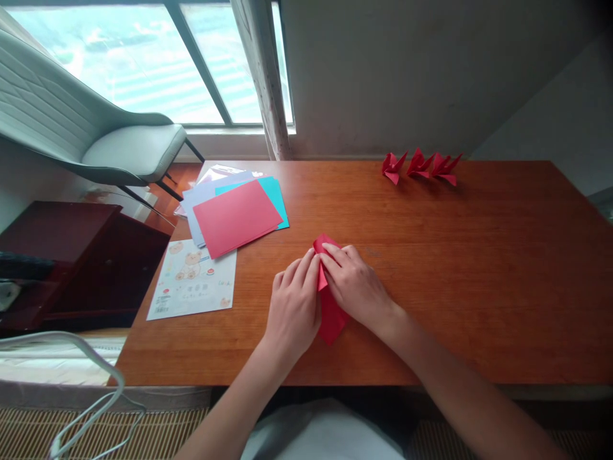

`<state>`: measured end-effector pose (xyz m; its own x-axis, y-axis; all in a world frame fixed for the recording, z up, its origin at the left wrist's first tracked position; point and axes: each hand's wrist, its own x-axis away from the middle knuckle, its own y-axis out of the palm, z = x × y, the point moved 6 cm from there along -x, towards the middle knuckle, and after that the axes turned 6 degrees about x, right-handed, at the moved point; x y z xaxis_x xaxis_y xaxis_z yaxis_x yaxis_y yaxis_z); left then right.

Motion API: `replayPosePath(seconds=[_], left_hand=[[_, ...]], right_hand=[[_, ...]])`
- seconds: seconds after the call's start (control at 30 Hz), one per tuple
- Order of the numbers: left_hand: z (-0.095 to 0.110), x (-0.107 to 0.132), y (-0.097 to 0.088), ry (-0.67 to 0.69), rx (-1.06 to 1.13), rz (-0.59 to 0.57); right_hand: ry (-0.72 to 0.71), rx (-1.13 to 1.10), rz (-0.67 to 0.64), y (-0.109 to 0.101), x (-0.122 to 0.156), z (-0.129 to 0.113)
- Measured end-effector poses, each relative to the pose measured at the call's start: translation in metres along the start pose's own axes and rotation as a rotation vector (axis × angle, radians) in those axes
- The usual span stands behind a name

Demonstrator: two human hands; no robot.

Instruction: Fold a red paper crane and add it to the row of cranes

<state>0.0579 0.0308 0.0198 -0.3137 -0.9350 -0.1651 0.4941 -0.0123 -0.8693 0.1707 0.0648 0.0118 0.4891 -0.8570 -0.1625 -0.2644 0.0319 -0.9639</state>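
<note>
A folded piece of red paper (331,316) lies on the wooden table (479,268) in front of me. My left hand (293,305) rests on its left side, fingers stretched flat and pressing down. My right hand (355,282) lies across its upper right, fingertips pushing on a fold near the top corner. Most of the paper's middle is hidden under both hands. Three folded red paper figures (420,166) stand in a row at the table's far edge.
A fanned stack of coloured sheets (237,214), red on top with teal and lilac below, lies at the left, with a printed packaging card (194,281) in front of it. A grey chair (96,121) stands by the window. A dark low cabinet (81,262) sits left of the table.
</note>
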Motion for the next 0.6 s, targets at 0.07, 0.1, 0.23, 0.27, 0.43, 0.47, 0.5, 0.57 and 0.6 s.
replayPosePath(seconds=[0.07,0.1,0.23,0.27,0.43,0.47,0.5,0.57,0.6], left_hand=[[0.003,0.002,0.002,0.063,-0.066,-0.068],[0.004,0.003,0.003,0.091,-0.093,-0.091],[-0.001,0.006,0.002,0.187,-0.178,-0.148],[-0.003,0.006,0.002,0.212,-0.194,-0.162],[-0.011,0.009,-0.001,0.32,-0.26,-0.197],[-0.012,0.01,-0.002,0.336,-0.268,-0.199],[-0.012,0.01,-0.002,0.35,-0.273,-0.198],[-0.012,0.011,-0.002,0.367,-0.276,-0.192],[-0.012,0.012,-0.002,0.373,-0.273,-0.189]], right_hand=[[0.0,-0.007,-0.008,-0.001,-0.003,0.002],[-0.003,-0.018,-0.008,-0.001,-0.004,0.004],[-0.007,-0.07,0.011,-0.001,-0.009,0.01],[-0.006,-0.078,0.012,-0.001,-0.01,0.011],[0.0,-0.08,0.015,0.002,-0.01,0.014],[0.002,-0.075,0.016,0.003,-0.01,0.013],[0.003,-0.069,0.016,0.003,-0.01,0.013],[0.006,-0.053,0.01,0.002,-0.009,0.012],[0.008,-0.044,0.005,0.002,-0.009,0.011]])
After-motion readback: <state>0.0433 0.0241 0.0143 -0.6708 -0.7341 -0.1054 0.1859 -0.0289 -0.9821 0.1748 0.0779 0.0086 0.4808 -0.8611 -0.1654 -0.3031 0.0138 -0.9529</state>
